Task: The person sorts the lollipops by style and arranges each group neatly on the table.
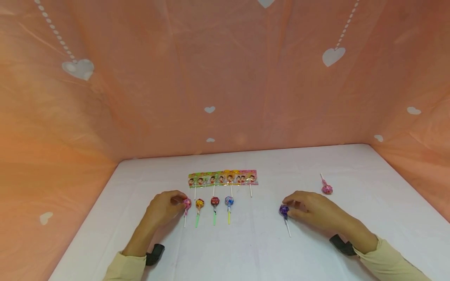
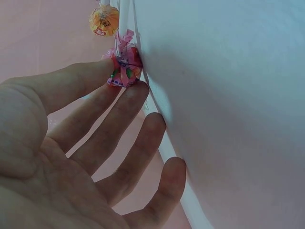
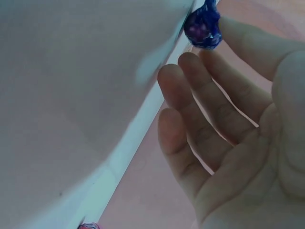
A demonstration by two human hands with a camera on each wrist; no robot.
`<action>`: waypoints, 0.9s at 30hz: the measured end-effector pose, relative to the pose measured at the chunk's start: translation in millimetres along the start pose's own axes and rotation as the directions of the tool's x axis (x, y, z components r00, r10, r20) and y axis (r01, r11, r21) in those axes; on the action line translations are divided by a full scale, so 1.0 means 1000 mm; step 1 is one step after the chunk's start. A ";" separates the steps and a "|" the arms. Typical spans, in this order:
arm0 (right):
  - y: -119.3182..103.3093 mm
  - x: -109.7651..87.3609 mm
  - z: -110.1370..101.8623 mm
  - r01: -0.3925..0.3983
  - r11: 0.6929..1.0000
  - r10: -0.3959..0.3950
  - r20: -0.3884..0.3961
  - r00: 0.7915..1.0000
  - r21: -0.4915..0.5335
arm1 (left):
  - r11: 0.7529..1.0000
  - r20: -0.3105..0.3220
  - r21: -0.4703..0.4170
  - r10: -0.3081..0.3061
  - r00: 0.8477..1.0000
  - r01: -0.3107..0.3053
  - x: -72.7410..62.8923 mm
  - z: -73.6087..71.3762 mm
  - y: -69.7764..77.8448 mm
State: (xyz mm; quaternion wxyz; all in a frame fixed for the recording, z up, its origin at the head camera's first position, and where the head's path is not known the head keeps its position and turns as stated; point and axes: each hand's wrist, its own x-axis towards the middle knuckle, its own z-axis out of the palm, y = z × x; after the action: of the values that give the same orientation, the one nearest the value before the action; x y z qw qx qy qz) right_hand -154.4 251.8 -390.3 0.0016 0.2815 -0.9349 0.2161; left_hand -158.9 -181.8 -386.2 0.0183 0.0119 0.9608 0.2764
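My left hand (image 1: 164, 207) pinches a pink-wrapped lollipop (image 1: 188, 203) by its round head, thumb on one side and fingertips on the other. In the left wrist view, the pink wrapper (image 2: 127, 67) shows between the thumb and fingertips, while the other fingers spread loosely. Farther right, my right hand (image 1: 314, 210) has its thumb and fingertips at the head of a purple lollipop (image 1: 283, 210), whose white stick points toward me. The dark purple wrapper (image 3: 204, 29) shows at the thumb tip in the right wrist view.
Right of the pink lollipop stand in a row a yellow (image 1: 199, 203), a red (image 1: 215, 201) and a blue lollipop (image 1: 229, 201). Behind them lies a line of flat packaged lollipops (image 1: 212, 179). Another pink lollipop (image 1: 327, 189) lies beyond my right hand. An orange curtain (image 1: 239, 86) encloses the white table (image 1: 246, 253).
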 end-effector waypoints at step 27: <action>-0.002 0.002 0.013 0.021 0.999 -0.022 -0.021 1.000 -0.026 | 0.999 0.003 0.013 0.030 1.000 -0.030 -0.002 -0.002 0.001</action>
State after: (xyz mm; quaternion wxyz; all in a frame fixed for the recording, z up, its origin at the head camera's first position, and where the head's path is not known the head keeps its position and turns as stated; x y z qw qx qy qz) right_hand -153.8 243.9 -400.5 0.0173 0.2894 -0.9344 0.2071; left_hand -157.4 -182.2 -384.5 0.0156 0.0269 0.9622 0.2704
